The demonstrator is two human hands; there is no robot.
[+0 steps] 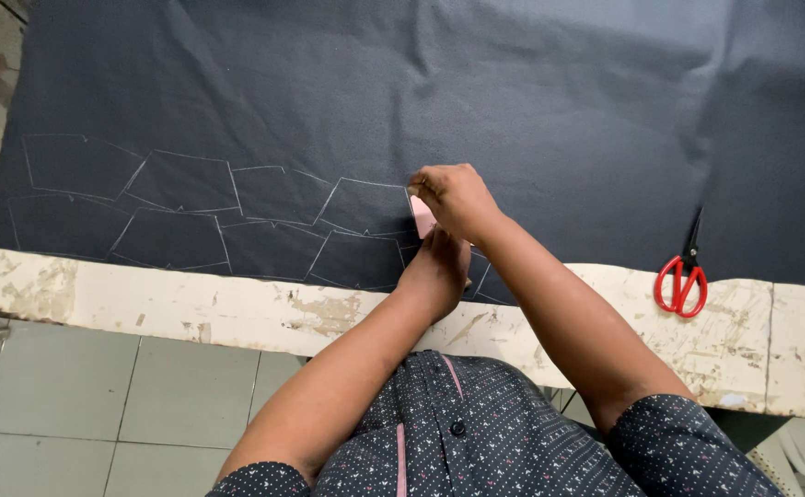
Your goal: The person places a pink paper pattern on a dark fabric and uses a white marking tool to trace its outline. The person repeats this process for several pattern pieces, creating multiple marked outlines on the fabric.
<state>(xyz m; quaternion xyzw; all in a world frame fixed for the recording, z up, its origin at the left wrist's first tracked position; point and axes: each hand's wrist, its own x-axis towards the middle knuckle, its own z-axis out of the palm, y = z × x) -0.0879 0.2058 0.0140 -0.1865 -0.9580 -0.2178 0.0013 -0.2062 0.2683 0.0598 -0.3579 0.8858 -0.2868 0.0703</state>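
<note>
Pink template (422, 217) is being pinned flat on dark cloth (476, 101) near the tabletop's (237, 308) front edge by left hand (437, 267), fingers together; right hand (456, 198), fingers pinched, is tracing its edge beside the chalk outlines (181, 207); what they grip cannot be told. Scissors (683, 276) are lying well apart, rightward.

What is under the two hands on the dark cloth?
A small pink card lies on the dark cloth under the left hand and right hand. Only one corner shows; the hands cover the rest and the chalk outlines there.

No packages, labels, signs or screens appear anywhere in this view.
</note>
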